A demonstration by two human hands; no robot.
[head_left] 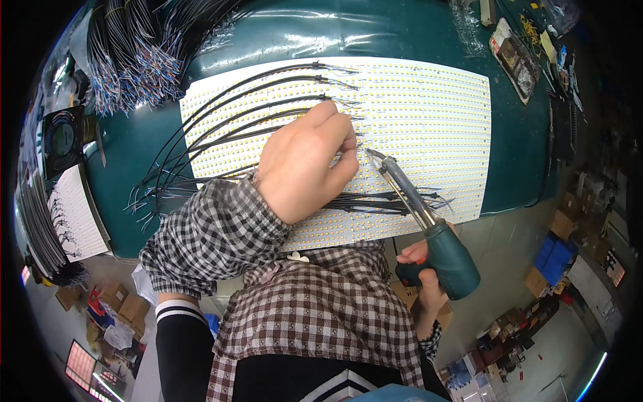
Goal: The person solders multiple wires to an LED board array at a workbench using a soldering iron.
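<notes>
A large white LED board [429, 94] with rows of small yellow chips lies in front of me. Several black cables [248, 92] are laid across its left half, their thin stripped ends near the middle. My left hand [305, 157] is over the board, thumb and fingers pinched together on a thin wire; most of that wire is hidden by the hand. In my right hand [429, 291] is a dark green soldering gun [453, 261], gripped by its handle. Its tip points up and left, close beside my left fingertips at the board. A loose bunch of black cables [375, 201] rests below my left hand.
The board lies on a green-covered table [308, 33]. Thick bundles of black wires [134, 60] are at the back left, a black fan [65, 139] and another white board [80, 214] at the left. A dirty solder box [514, 59] sits at the back right.
</notes>
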